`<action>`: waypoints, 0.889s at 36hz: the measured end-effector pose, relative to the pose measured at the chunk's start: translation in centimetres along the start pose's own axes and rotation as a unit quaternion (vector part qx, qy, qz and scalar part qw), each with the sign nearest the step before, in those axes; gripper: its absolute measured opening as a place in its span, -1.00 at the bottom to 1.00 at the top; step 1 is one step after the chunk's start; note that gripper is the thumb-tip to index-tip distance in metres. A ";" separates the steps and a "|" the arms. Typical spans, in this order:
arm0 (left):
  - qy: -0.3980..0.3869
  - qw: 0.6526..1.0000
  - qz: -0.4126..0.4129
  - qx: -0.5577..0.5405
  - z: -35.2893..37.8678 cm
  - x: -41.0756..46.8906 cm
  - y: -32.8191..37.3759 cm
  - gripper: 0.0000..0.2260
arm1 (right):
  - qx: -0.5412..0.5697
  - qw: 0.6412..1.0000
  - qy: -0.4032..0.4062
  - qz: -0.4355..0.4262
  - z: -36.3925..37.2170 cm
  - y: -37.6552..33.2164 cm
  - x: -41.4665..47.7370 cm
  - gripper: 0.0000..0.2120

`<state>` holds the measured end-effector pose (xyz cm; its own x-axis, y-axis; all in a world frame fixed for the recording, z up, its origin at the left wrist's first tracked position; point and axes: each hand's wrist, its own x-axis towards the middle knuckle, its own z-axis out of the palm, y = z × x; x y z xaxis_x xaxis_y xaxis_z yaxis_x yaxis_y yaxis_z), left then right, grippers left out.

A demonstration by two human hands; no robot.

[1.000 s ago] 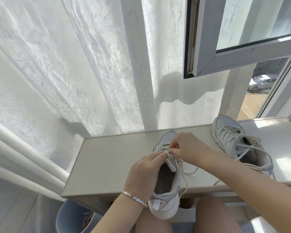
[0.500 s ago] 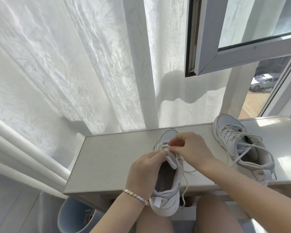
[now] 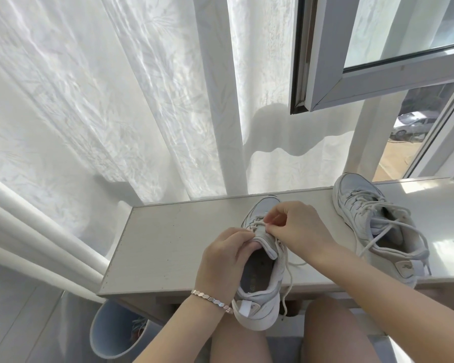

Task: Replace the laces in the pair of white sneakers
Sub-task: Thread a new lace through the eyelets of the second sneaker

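Nearby, second sneaker (image 3: pixel 364 213) sits; left fingers (image 3: pixel 243 238) grip tongue (image 3: pixel 264 242), right fingers (image 3: pixel 274 227) pinch lace (image 3: pixel 288 268).

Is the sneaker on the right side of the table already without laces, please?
No, the right-hand sneaker has white laces threaded across it, ends lying loose.

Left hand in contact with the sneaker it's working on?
Touching. Head view: left hand grips the tongue edge of the near sneaker; right hand pinches its lace.

Two sneakers: near sneaker (image 3: pixel 257 313) and far sneaker (image 3: pixel 351 197); two hands: left hand (image 3: pixel 220 260), right hand (image 3: pixel 299 229); one bracelet (image 3: pixel 210 299).
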<state>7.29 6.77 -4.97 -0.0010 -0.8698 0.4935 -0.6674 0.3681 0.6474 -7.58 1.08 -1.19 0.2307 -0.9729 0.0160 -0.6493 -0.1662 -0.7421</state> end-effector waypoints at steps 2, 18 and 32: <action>-0.014 1.000 0.000 -0.009 -0.4 0.1 0.0 -0.72 | 0.004 1.000 0.002 -0.003 -0.2 0.2 0.1 -0.92; -0.360 0.891 -0.277 0.024 -2.2 8.7 -0.2 -0.95 | 0.069 0.998 0.008 0.002 0.0 0.8 -0.1 -0.87; -0.387 0.864 -0.317 0.060 -1.0 9.6 0.9 -0.92 | 0.085 0.996 0.008 0.004 0.2 0.9 -0.1 -0.86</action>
<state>7.44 -0.95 0.91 -0.0736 -0.8609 -0.5034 -0.7888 -0.2586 0.5576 -8.08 1.06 -1.99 0.2139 -0.9767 0.0187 -0.5195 -0.1300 -0.8445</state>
